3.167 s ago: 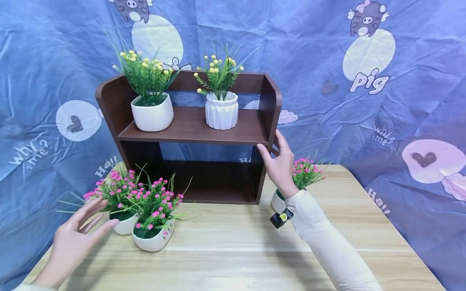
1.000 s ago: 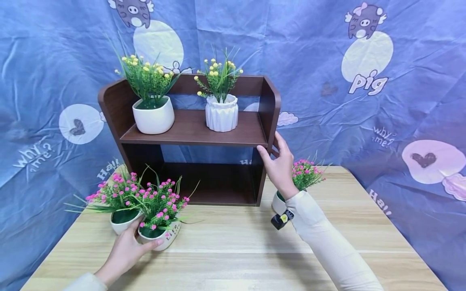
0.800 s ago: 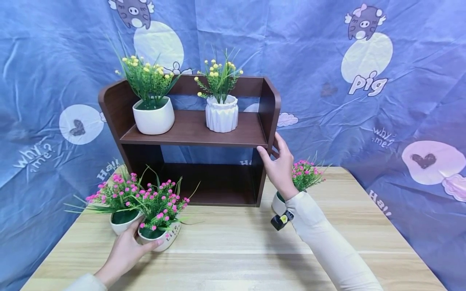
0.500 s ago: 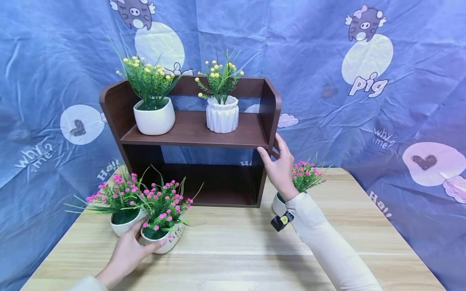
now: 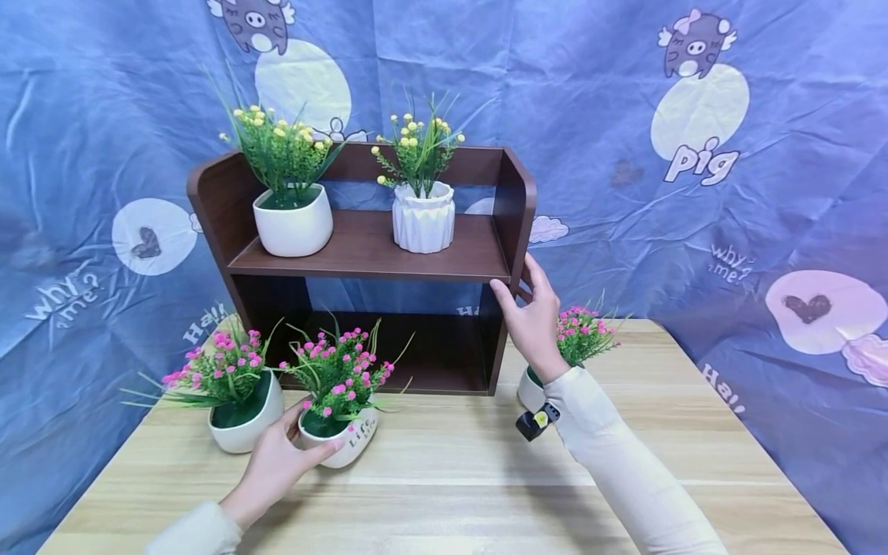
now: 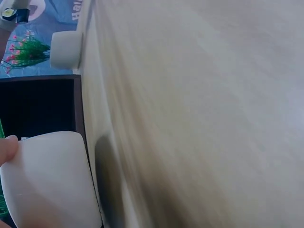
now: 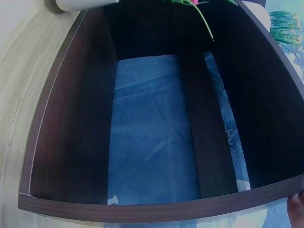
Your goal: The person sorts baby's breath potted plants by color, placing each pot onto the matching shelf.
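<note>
My left hand (image 5: 280, 460) grips a white potted plant (image 5: 347, 451) with pink flowers and "Life" lettering, thumb on the near side of the pot. In the left wrist view the white pot (image 6: 50, 180) hangs over its shadow on the table, beside the shelf opening. My right hand (image 5: 533, 316) holds the right side panel of the dark brown two-tier shelf (image 5: 368, 266), thumb at the front edge and fingers behind. The lower compartment (image 7: 71, 142) fills the right wrist view. Left of my left hand stands another pink-flowered plant (image 5: 243, 428).
On the upper tier sit two yellow-flowered plants, one in a smooth white pot (image 5: 294, 223), one in a ribbed white pot (image 5: 423, 220). A third pink-flowered plant (image 5: 579, 335) stands right of the shelf, partly behind my right wrist. Blue printed cloth (image 5: 610, 193) hangs behind the wooden table (image 5: 624, 432).
My left hand reached in from the left, took hold of the nearer pink-flowered plant and has moved it right, away from the other pot. My right hand has stayed on the shelf.
</note>
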### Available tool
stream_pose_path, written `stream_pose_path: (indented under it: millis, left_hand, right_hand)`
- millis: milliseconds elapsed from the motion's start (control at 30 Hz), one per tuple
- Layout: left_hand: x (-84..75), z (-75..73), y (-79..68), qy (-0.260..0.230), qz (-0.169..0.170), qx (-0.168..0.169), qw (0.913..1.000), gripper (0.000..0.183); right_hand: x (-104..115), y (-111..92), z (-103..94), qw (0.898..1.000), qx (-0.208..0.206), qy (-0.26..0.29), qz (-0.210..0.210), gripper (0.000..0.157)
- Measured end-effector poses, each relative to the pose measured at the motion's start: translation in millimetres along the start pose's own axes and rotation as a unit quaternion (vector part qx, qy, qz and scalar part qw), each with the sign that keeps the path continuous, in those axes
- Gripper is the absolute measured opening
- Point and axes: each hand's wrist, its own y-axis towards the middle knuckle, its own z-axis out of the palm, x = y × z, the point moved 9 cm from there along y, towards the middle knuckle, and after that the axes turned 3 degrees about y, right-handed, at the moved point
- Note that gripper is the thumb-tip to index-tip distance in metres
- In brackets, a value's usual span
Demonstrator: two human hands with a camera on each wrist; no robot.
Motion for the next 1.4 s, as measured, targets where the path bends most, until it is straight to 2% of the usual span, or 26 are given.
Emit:
stream_pose_path:
  millis: [200, 567, 900, 1133, 1400]
  left_hand:
    - [-9.4, 13.2, 9.7, -0.046, -0.009, 0.013, 0.9988, 0.097]
    - [-22.8, 32.0, 35.0, -0.085, 0.005, -0.003, 0.9964, 0.092]
    - [-37.5, 41.8, 64.6, -0.101, 0.039, -0.058, 0.9925, 0.085]
    - [-50.4, 47.3, 79.4, -0.052, 0.058, -0.105, 0.9913, 0.083]
    - [-56.5, 56.4, 98.1, -0.053, 0.059, -0.152, 0.9852, 0.080]
  right_hand:
    - [0, 0, -0.2, 1.000, 0.000, 0.003, 0.001, 0.052]
    - [1, 0, 2.0, 1.000, 0.005, 0.006, 0.003, 0.052]
    - [-1, -1, 1.3, 1.000, 0.002, 0.005, 0.006, 0.053]
    - [-38, 2, -0.1, 1.000, -0.008, 0.009, -0.001, 0.054]
    - [-40, 2, 1.2, 1.000, -0.003, 0.004, 0.002, 0.054]
